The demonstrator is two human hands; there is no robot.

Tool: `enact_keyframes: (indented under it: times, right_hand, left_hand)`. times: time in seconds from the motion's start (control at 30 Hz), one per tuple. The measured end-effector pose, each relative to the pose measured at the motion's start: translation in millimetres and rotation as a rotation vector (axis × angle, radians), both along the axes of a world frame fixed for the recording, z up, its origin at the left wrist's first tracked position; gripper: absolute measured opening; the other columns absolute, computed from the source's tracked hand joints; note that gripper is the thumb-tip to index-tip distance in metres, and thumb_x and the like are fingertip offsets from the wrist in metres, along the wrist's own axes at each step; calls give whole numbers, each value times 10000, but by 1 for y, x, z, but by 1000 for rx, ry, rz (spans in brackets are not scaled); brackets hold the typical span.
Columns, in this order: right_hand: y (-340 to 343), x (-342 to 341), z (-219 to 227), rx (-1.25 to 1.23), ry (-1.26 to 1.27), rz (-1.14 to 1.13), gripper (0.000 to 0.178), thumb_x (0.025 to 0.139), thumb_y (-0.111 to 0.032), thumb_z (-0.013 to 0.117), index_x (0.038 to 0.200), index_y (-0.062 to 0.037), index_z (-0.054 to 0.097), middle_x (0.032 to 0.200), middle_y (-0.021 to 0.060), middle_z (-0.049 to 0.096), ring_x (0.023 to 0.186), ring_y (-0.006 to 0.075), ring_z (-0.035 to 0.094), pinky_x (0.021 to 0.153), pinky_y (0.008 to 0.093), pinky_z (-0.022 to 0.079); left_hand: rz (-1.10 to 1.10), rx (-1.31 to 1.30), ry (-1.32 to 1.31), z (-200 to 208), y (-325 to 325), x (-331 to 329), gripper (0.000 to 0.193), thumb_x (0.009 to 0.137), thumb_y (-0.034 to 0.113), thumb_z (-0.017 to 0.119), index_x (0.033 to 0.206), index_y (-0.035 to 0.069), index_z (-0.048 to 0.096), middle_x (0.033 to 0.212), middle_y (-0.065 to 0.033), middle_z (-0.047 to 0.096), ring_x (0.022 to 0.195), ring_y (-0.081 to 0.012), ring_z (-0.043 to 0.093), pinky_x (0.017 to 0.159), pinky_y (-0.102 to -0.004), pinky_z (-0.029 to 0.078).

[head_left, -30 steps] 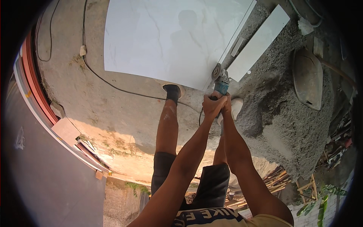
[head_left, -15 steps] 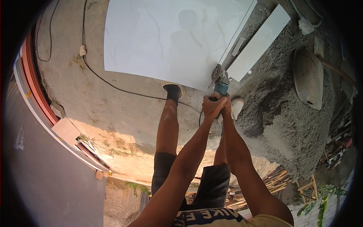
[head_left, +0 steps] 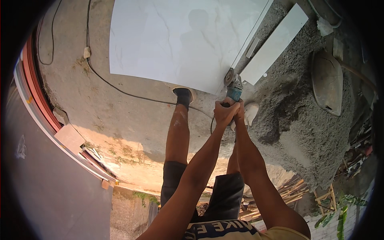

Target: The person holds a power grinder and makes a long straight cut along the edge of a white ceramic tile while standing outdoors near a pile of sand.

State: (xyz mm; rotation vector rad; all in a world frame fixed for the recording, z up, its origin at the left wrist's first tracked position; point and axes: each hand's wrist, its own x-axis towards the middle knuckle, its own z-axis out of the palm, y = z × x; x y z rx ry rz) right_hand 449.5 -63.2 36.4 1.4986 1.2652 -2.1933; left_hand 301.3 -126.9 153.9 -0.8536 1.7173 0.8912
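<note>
My left hand (head_left: 225,113) and my right hand (head_left: 240,111) are wrapped together round the rear body of a teal angle grinder (head_left: 235,94). Its round cutting disc (head_left: 229,77) stands at the near right corner of a large white marble-look tile (head_left: 160,44); whether the disc touches the tile I cannot tell. A dark line runs along the tile's right side, up from the disc. To the right of the disc lies a long narrow white tile strip (head_left: 276,45). Parts of the grinder's body are hidden under my fingers.
A black power cord (head_left: 132,96) crosses the concrete behind my left foot (head_left: 183,96). My right foot (head_left: 251,113) stands beside the grinder. Grey sand (head_left: 296,120) is heaped at the right, with a shovel blade (head_left: 327,82) on it. A small offcut (head_left: 252,48) lies between tile and strip.
</note>
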Motion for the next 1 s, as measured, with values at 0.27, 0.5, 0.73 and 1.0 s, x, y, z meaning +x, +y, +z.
enact_keyframes:
  times: [0.27,0.5,0.73,1.0]
  right_hand:
    - [-2,-5,5,-4,-2,21,357,1065,-353,344,1190,-72,525,1061,74,573,953,229,574,893,408,482]
    - [-13,-14,16,20,-102,-12,372,1058,-373,374,1194,-67,537,1043,70,593,967,214,587,872,424,497]
    - [-7,0,14,127,-155,118,454,1069,-401,349,1325,-48,474,1151,107,570,1016,271,585,901,461,500]
    - [-19,2,21,136,-156,131,382,1071,-360,370,1235,-59,539,1039,63,595,889,221,596,832,405,509]
  left_hand:
    - [-4,-10,4,-1,-2,4,836,592,438,833,1118,-129,515,1070,-262,668,998,-335,681,888,-398,537]
    - [10,-10,4,-2,-10,7,829,601,422,841,1120,-134,511,1086,-268,665,1015,-331,679,894,-400,536]
    - [14,27,-1,3,-5,8,841,615,414,842,1148,-141,504,1097,-272,659,1025,-325,676,900,-402,534]
    - [-1,-2,-17,6,-18,15,852,609,426,837,1177,-120,513,1115,-260,662,1039,-340,675,911,-413,531]
